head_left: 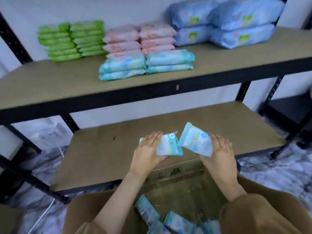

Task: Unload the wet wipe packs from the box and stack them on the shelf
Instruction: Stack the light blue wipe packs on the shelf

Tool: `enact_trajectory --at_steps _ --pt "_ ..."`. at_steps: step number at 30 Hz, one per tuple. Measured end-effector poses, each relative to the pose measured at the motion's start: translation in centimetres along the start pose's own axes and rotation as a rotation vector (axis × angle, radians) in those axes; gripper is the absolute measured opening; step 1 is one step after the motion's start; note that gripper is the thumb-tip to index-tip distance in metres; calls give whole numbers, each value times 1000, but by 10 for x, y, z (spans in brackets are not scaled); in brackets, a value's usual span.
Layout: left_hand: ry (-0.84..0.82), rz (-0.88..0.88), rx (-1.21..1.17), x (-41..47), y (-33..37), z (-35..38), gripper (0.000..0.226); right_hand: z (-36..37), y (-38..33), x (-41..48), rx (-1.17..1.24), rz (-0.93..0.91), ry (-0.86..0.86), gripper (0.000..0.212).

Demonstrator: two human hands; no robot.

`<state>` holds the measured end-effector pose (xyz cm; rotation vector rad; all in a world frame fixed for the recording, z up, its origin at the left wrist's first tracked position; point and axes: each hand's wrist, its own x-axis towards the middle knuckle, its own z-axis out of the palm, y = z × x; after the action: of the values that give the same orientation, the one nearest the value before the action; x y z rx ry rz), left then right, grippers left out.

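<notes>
Teal film shows in both hands as a person holds two wet wipe packs above the box (177,171), which sits at six o'clock in the head view. The left hand (148,147) grips the left pack (169,146) with its fingers wrapped over the top. The right hand (219,149) grips the right pack (195,141) likewise, tilted up, the two packs' corners almost meeting over the lower board (101,157). At twelve o'clock on the shelf (50,81), four matching packs already lie as teal stacks (145,65), two high and side by side, with green stacks (70,40) at ten o'clock, pink stacks (138,39) just behind and blue bags (224,21) at one o'clock. Several loose packs (168,218) lie in the box bottom, so the unloading looks partway done, with this pair yet to be placed.
</notes>
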<state>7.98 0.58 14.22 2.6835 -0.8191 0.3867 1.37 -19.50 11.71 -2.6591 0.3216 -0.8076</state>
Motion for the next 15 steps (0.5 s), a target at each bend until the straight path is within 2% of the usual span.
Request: enact_trajectory --at_steps 4,9,10,13,15 --pt "217 79 29 22 0 -49 67 -39 -19 39 47 -65 119 71" --pt "354 104 2 50 1 -121 69 -87 -49 97 107 -164 153 69" --pt "366 71 -20 55 1 -136 72 -95 -57 109 125 -183 140 68" --pt "258 -42 -93 76 -9 -169 77 -114 -76 145 167 -214 59 65" --pt "236 -78 -134 91 -19 -186 69 -121 -84 168 181 -231 -1 63"
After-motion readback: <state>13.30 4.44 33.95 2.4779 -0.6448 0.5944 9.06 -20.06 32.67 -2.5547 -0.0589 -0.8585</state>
